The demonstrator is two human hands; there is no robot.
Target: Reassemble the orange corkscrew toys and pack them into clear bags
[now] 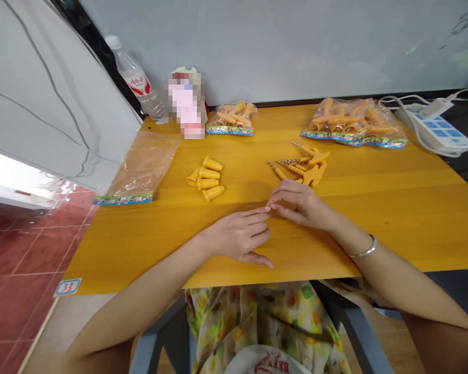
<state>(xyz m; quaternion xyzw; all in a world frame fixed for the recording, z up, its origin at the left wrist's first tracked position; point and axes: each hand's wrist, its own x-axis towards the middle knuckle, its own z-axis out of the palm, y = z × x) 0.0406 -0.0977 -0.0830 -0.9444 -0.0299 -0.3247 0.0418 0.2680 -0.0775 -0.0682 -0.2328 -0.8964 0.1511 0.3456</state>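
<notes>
Evidently, the work is only partly done, as far as I can judge. The part which looks finished is at the back of the table (386, 213): the small bag (231, 118) and, to the right, the larger bagged load (351, 123) both contain orange pieces (whether this load is one bag or two, I cannot tell). What seems to be left lies nearer to the person. Five caps (209, 174) rest in a loose group at the left of the middle, and several screws (310, 175), with their orange handles, lie in an overlapping pile to the right of them. The two groups are apart, and neither is inside a bag. At the left edge, the flat bag (134, 166) has no visible pieces in it.

The left hand (239, 236) has its thumb away from its fingers and grips nothing visible. The right hand (298, 204), just below the screws, meets the left fingertips with its own; whether it pinches something small there, I cannot tell.
</notes>
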